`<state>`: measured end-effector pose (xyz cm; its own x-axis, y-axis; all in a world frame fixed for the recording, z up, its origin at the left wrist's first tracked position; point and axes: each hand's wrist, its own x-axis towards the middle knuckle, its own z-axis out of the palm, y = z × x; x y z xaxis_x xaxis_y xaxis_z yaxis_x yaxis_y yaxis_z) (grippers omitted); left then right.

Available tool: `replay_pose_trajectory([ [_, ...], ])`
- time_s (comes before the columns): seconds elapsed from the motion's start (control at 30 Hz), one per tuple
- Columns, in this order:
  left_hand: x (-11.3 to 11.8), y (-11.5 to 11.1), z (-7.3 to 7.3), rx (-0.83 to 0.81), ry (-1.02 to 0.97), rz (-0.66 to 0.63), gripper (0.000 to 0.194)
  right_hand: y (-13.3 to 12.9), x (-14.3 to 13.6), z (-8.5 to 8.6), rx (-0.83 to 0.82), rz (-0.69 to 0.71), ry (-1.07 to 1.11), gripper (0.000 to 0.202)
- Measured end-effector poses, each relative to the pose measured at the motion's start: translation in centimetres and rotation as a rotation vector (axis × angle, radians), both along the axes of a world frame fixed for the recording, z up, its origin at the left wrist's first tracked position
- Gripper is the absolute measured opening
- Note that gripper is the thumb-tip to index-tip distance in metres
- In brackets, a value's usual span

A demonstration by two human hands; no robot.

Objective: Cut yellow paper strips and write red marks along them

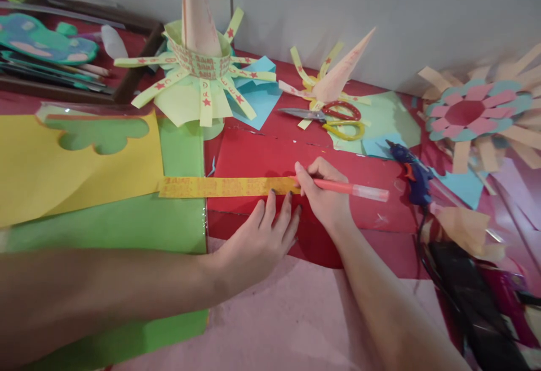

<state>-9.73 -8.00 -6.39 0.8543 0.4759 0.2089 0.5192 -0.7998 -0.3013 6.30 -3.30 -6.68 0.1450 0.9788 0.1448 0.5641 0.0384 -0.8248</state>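
A long yellow paper strip (228, 186) with rows of reddish writing lies across red sheets (253, 154) and, at its left end, over green paper (181, 224). My left hand (262, 235) rests below the strip's right part, fingers spread, fingertips on its lower edge. At the strip's right end, my right hand (327, 196) is closed round a red pen (346, 186). The pen's tip is hidden behind the fingers; its clear end points right.
Behind stand paper cones with strips (203, 66), (342, 78) beside red-and-yellow scissors (342, 118). A blue glue gun (412, 173), its cord and a paper flower (465, 113) lie right. Yellow paper (84, 173) and a tool tray (127, 86) are left.
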Motion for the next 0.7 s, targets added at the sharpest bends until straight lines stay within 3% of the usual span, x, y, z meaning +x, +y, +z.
replay_pose_trajectory([
  [0.27, 0.01, -0.04, -0.12, 0.012, -0.010, -0.006, 0.046, -0.06, 0.18, 0.09, -0.018, 0.021, 0.069, 0.037],
  [0.47, 0.03, 0.13, -0.03, 0.011, -0.012, -0.008, 0.045, -0.06, -0.06, 0.00, 0.020, -0.022, -0.033, 0.036],
  [0.7, -0.04, 0.11, 0.09, 0.009, 0.003, -0.007, 0.045, -0.04, -0.03, 0.05, -0.019, -0.032, 0.070, 0.035],
])
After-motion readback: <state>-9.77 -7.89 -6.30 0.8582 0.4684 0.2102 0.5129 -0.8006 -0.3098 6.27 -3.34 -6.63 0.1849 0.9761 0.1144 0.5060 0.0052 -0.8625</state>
